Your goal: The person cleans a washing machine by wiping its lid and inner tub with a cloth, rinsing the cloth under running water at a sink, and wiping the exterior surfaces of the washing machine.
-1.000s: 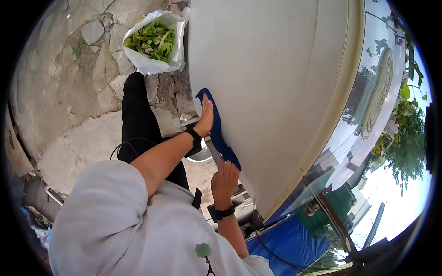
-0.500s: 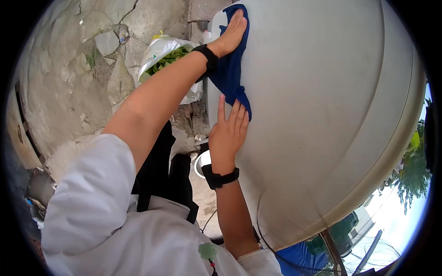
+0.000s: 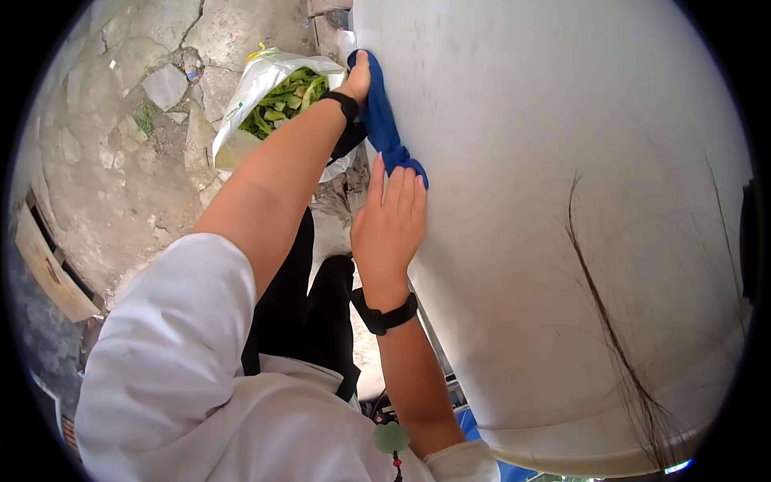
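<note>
A blue cloth (image 3: 381,120) lies bunched in a narrow strip along the left edge of a large off-white, curved panel (image 3: 546,96), which looks like vehicle bodywork. My left hand (image 3: 359,80) is at the cloth's upper end, seen side-on with its fingers close together against the cloth; part of the grip is hidden. Lower down, my right hand (image 3: 391,217) lies flat on the panel's edge, its fingers stretched out and the fingertips on the cloth's lower end. Both wrists wear black bands.
Left of the panel, a white plastic bag (image 3: 241,120) of green leaves (image 3: 285,104) stands on cracked stone ground (image 3: 144,185). Dark branch-like streaks (image 3: 598,297), perhaps a reflection, cross the panel's right side. A wooden board (image 3: 56,265) lies at far left.
The cloth has gone from spread out to a narrow bunched strip nearer the panel's left edge. My left hand has shifted down and left, and the camera view has turned.
</note>
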Action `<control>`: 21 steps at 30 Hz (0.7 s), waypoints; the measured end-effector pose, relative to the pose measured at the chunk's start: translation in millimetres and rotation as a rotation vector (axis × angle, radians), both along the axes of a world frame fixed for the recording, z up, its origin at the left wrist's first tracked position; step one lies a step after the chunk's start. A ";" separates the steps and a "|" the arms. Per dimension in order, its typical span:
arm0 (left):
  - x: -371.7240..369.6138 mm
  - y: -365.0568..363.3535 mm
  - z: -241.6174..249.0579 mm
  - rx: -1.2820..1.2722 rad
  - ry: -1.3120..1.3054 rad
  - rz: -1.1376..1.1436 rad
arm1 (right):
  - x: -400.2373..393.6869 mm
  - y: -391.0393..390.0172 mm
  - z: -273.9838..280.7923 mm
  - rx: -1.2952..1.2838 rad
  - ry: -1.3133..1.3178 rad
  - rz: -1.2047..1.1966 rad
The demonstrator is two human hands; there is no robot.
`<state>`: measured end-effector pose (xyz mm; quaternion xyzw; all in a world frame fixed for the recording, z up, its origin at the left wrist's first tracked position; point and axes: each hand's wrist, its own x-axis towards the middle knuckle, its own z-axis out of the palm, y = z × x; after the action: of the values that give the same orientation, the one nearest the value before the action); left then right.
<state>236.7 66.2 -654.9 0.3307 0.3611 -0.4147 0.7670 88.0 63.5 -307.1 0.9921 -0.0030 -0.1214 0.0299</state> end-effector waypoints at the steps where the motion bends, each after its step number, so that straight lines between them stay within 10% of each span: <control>1: -35.3 2.0 25.8 -0.027 0.158 -0.030 | -17.1 -0.8 1.0 0.020 0.058 -0.034; 2: -137.8 -30.0 -43.4 0.058 -0.033 0.009 | -41.4 -5.7 6.0 0.029 0.124 -0.058; 5: -231.1 -36.5 19.9 -0.113 0.393 -0.008 | -102.4 -22.2 20.3 -0.001 0.309 -0.048; 12: -418.6 -83.7 88.4 -0.222 0.498 0.014 | -219.1 -54.7 41.0 -0.074 0.504 -0.093; 21: -282.7 -61.6 8.5 -0.063 0.589 0.216 | -160.5 -33.1 -2.0 0.031 0.409 -0.107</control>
<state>-46.0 4.6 -646.4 0.1321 0.5878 -0.4199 0.6788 -72.5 30.4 -309.0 0.9456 -0.0478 -0.3218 0.0080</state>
